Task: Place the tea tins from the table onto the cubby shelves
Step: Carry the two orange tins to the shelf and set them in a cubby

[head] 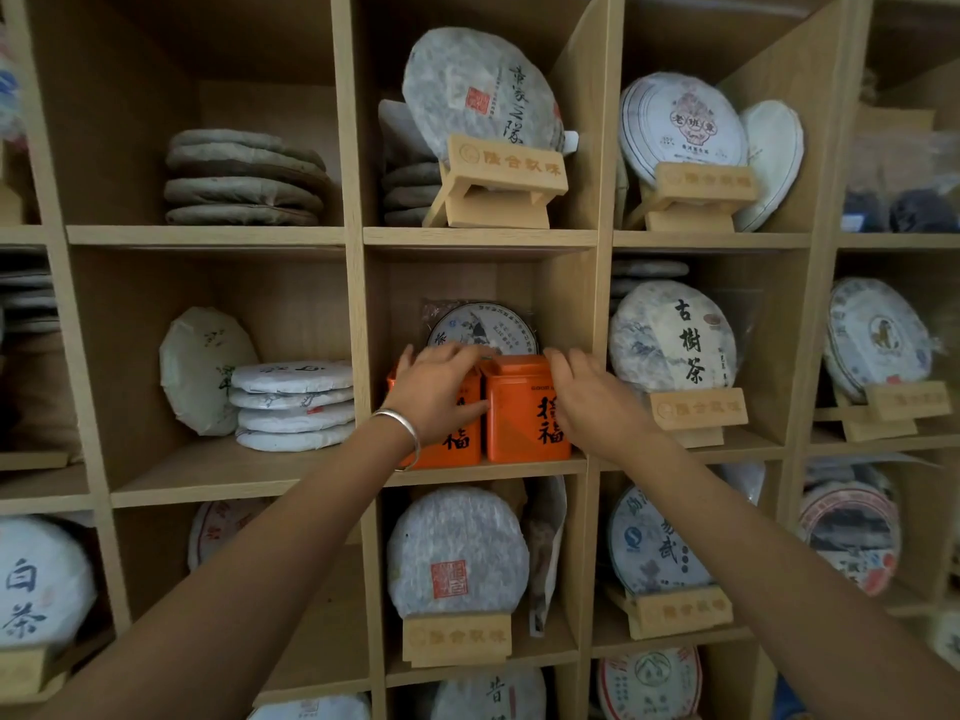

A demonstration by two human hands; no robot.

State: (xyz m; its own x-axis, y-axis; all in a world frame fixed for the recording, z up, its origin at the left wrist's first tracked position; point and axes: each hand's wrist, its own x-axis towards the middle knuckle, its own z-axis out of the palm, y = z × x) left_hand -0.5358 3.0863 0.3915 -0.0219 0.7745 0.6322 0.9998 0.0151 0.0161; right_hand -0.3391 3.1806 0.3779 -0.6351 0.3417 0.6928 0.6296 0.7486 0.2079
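Orange-lacquered metal, two rectangular tea tins with black characters stand side by side in the middle cubby of the pale wooden shelving, their bases at the front lip of the board. The left tin sits under the left hand, whose palm lies over its lid and upper front with the fingers spread and curled across the top edge; the thumb presses toward the seam between the two tins. A silver bangle circles that wrist. The right tin stands just inside the right hand, which cups its outer top corner and side, fingers partly bent. Neither hand is fully clenched; both rest against the tins rather than lifting them, as far as can be judged.

Just beyond the fingertips, a round paper-wrapped tea cake in a clear sleeve leans at the back of the cubby.

These tins look stiff and thin-walled, probably light, with a smooth painted finish that could slip under a loose grip. Flat sides offer the surest hold, fingers and thumb on opposite faces below the lid; gripping by the lid alone risks pulling it off. Hard squeezing could dent the walls. Pushing them deeper would bring them against the wrapped cake, which is brittle.
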